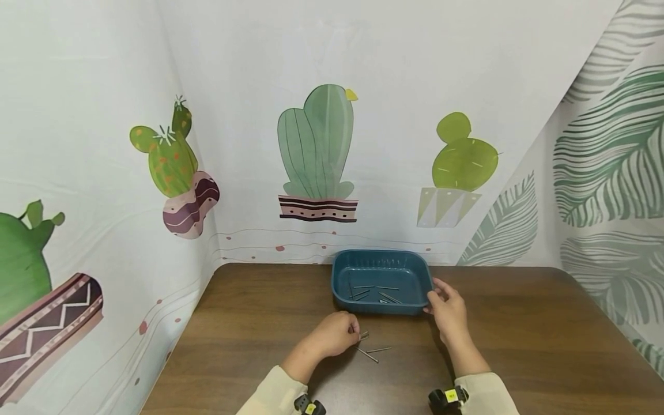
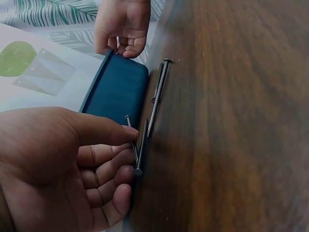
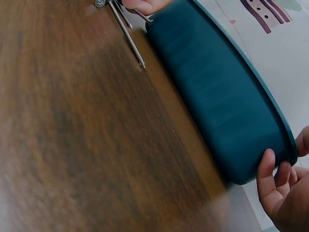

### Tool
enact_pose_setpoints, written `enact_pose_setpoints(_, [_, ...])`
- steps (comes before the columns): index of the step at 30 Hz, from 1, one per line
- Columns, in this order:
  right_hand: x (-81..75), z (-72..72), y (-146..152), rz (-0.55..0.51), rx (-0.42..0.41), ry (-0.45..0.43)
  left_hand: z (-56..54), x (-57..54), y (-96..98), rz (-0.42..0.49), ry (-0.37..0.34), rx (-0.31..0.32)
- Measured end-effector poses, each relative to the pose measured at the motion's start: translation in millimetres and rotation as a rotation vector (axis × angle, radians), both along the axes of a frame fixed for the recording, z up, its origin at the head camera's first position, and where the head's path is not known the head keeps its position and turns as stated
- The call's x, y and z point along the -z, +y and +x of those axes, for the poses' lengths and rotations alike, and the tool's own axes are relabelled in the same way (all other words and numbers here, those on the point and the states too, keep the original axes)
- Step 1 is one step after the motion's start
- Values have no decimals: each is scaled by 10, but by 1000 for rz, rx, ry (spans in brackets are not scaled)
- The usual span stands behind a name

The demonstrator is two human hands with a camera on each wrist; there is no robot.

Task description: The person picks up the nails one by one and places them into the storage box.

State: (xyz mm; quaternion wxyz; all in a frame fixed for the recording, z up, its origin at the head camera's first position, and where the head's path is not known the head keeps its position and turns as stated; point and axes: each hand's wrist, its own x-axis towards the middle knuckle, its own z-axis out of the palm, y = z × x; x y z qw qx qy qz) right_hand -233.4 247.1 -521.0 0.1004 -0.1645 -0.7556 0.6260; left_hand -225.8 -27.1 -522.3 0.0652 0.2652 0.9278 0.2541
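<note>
Atop the brown wood-grain table point(image 1: 249, 323): slim silver metal nails point(image 1: 368, 355) before a teal, round-cornered rectangular tray point(image 1: 373, 309).
Left hand point(image 1: 334, 334), fingers curled, pinches one nail point(image 2: 135, 151); right hand point(image 1: 449, 305) grips the tray's right end; more nails lie inside.

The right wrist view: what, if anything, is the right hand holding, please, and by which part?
The teal tray, by its right end, near corner.
</note>
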Motion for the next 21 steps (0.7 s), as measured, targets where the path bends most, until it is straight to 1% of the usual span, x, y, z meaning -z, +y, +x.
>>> enact_pose_setpoints(9, [10, 5, -11, 11, 9, 1, 30, -34, 9, -3, 19, 3])
enact_pose_setpoints(15, [15, 4, -6, 9, 7, 4, 31, -33, 12, -1, 31, 11])
enact_pose_setpoints(21, [10, 4, -2, 7, 3, 9, 31, -68, 14, 5, 45, 20])
